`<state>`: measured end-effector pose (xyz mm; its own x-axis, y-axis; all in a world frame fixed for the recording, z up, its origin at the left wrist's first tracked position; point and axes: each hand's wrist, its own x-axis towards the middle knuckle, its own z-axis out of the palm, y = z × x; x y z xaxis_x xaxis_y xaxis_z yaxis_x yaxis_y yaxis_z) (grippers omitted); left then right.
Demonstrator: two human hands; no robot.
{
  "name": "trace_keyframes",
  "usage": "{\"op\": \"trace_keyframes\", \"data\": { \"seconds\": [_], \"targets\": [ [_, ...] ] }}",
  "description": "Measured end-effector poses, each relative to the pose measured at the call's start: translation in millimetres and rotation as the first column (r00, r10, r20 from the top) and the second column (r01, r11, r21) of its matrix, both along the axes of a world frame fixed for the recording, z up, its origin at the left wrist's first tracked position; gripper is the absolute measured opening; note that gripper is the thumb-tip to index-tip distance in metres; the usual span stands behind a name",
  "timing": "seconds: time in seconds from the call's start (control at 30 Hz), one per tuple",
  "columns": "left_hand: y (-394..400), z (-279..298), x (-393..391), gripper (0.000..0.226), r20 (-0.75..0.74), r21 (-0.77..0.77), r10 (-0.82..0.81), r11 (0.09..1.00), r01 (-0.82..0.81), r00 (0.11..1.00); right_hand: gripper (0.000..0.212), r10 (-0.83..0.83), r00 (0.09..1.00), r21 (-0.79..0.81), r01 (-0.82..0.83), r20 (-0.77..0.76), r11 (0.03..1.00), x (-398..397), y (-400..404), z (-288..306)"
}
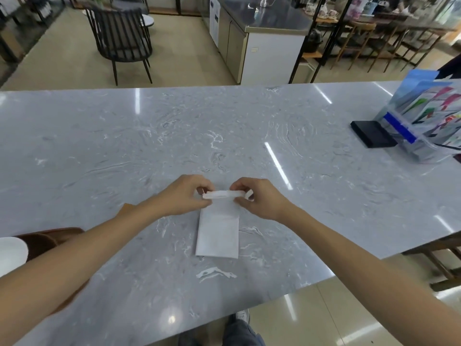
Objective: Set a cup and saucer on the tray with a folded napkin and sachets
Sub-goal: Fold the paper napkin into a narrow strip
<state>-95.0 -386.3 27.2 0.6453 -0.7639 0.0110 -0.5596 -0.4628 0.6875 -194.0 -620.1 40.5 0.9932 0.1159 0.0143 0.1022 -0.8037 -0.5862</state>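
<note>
A white paper napkin (217, 233) lies on the grey marble table (174, 136) in front of me, folded into a narrow strip. Its far end is lifted and curled over. My left hand (184, 197) pinches the left corner of that lifted end, and my right hand (259, 198) pinches the right corner. At the far left edge, a brown tray (47, 242) peeks out from under my left forearm, with a white saucer or plate (11, 255) on it. No cup or sachets are in sight.
An acrylic holder with colourful leaflets (424, 121) and a black block (373, 133) stand at the table's right end. Beyond the table are a dark chair (122, 38), a steel counter (269, 18) and shelving. The table's near edge runs diagonally at lower right.
</note>
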Motion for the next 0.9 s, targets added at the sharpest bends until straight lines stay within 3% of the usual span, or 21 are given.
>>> {"op": "trace_keyframes", "data": {
  "seconds": [0.1,0.23,0.9],
  "targets": [
    [15.0,-8.0,-26.2,0.022,0.105,-0.014,-0.069,0.997,0.071,0.992,0.020,0.036,0.996,-0.055,-0.031,0.076,0.998,-26.5,9.7,-2.1],
    [31.0,-25.9,-53.0,0.023,0.158,-0.055,-0.014,0.998,0.023,0.987,0.022,0.024,0.991,-0.036,-0.020,0.133,0.999,-57.9,22.6,-18.1],
    [57.5,-82.1,-113.6,0.029,0.110,-0.075,0.075,0.995,-0.067,0.991,0.019,-0.045,0.986,-0.053,0.054,0.161,0.997,-119.7,50.1,-87.6]
  ]
}}
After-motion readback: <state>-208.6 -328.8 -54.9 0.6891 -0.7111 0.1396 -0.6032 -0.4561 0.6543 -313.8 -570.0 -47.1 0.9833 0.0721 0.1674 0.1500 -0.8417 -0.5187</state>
